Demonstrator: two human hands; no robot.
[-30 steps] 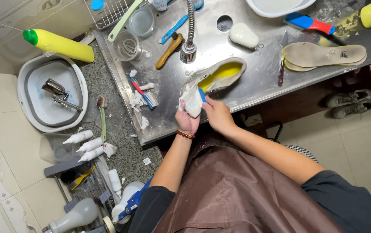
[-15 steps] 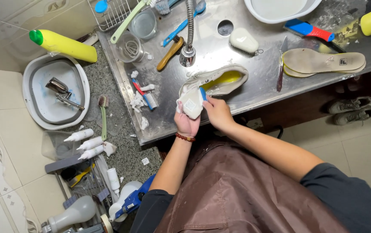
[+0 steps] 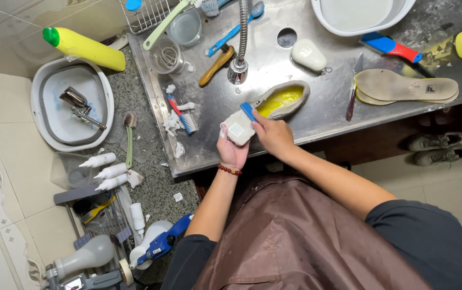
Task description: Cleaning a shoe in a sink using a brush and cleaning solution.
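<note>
Little has moved: both hands, left (image 3: 232, 152) and right (image 3: 273, 134), stay clamped on the shoe (image 3: 266, 107); wet, it could be slipped onto the table (image 3: 317, 115).

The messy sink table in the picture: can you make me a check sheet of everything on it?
Surface: wet grey steel counter, soap flecks about.
Job's things: grey shoe with yellow lining lying on the counter; whitish soapy pad; blue-handled brush.
Clutter: two tan insoles, white soap bar, red-and-blue toothbrush, wooden-handled brush, yellow bottle, white basin.
Hands: left hand cups the pad; right hand grips the brush against it.
Cables: nothing seen.
Surroundings: tiled floor, white tub, squeeze bottles, shoes under the counter.
</note>
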